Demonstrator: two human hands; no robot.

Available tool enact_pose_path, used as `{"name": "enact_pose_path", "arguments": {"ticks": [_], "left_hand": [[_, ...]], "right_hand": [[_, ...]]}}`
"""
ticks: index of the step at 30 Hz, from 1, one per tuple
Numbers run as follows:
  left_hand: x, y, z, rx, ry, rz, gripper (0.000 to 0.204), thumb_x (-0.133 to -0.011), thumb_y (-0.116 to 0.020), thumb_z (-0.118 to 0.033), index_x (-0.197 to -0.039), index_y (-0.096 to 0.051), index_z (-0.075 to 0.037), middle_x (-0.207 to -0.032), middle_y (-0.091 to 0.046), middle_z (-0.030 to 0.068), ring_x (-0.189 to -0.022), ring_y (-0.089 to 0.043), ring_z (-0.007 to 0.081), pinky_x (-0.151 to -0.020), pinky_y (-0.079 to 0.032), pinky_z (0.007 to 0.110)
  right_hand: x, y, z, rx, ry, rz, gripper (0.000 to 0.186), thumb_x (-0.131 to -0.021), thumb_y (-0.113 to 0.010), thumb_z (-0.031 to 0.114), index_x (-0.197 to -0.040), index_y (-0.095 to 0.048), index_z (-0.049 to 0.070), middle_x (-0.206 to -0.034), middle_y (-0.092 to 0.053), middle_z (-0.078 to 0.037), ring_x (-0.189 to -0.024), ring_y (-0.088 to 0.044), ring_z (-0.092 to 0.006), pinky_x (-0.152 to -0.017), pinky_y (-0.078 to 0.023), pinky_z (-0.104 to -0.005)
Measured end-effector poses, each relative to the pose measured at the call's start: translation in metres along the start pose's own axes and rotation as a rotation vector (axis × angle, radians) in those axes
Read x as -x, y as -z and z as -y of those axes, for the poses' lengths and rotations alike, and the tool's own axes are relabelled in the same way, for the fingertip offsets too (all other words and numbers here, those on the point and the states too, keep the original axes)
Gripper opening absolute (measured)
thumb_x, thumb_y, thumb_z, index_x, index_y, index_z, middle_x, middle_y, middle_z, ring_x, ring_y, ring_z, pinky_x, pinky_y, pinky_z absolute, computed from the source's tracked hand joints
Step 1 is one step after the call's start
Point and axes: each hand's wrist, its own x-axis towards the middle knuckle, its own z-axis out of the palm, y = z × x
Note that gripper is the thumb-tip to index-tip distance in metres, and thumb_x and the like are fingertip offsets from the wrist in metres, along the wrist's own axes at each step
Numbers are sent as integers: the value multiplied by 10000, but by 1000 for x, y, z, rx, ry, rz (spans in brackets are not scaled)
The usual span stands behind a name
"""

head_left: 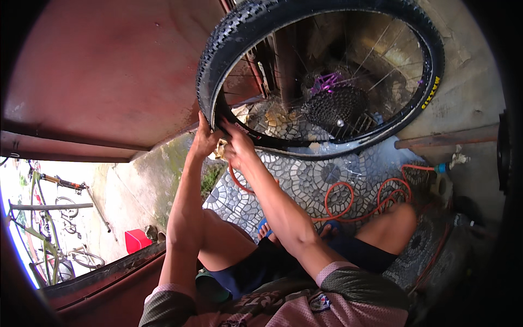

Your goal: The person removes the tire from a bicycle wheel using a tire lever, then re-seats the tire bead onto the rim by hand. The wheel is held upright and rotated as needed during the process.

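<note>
A bicycle wheel fills the upper middle, with a knobby black tyre (210,68), a black rim (256,137), a large dark cassette (335,106) and purple metal (327,82) at the hub. At the wheel's near left part, the tyre stands partly away from the rim. My left hand (204,139) grips the tyre's edge there, thumb up along its outer side. My right hand (239,144) is closed on the same section just to the right, some fingertips hidden inside. A pale milky puddle (376,155) lies on the tiles beneath the wheel.
An orange hose (340,185) coils over the pebble-patterned tiles to a wall tap (457,159) at right. Red metal panels (98,71) border the upper left. Bicycles (52,240) and a red container (136,241) stand at lower left. My bent legs and blue sandals are below my arms.
</note>
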Motion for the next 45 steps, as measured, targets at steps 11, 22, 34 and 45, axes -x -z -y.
{"name": "enact_pose_path", "arguments": {"ticks": [11,22,34,45], "left_hand": [[7,-11,-20,454,295,4,860,-845,-505,49,-1592,-233,-277,-1256,-590,71,-1035,-651,222,-813,-597,382],[2,-11,-20,441,317,-7,865,-812,-475,53,-1582,-254,-274,-1304,-610,111,-1093,-696,269,-857,-648,461],[-5,-19,-16,547,314,-22,797,-802,-442,114,-1528,-353,-201,-1352,-620,137,-1137,-694,314,-912,-643,490],[3,-46,39,-1,53,-195,757,-820,-603,57,-1500,-311,-104,-1210,-609,111,-1019,-635,258,-932,-538,347]], "right_hand": [[4,151,38,1753,218,-328,340,-1012,-524,290,-1257,-730,178,-1211,-733,-127,-1099,-696,-354,-959,-555,-439],[-3,120,19,1590,459,-147,315,-1036,-529,282,-1254,-722,163,-1186,-732,-160,-1081,-707,-341,-915,-554,-445],[14,147,46,1856,283,-238,311,-987,-526,193,-1208,-744,183,-1162,-748,-133,-1055,-715,-349,-958,-556,-479],[16,120,56,1962,360,-203,301,-979,-511,122,-1160,-751,131,-1128,-743,-183,-1060,-716,-346,-939,-568,-474]]}}
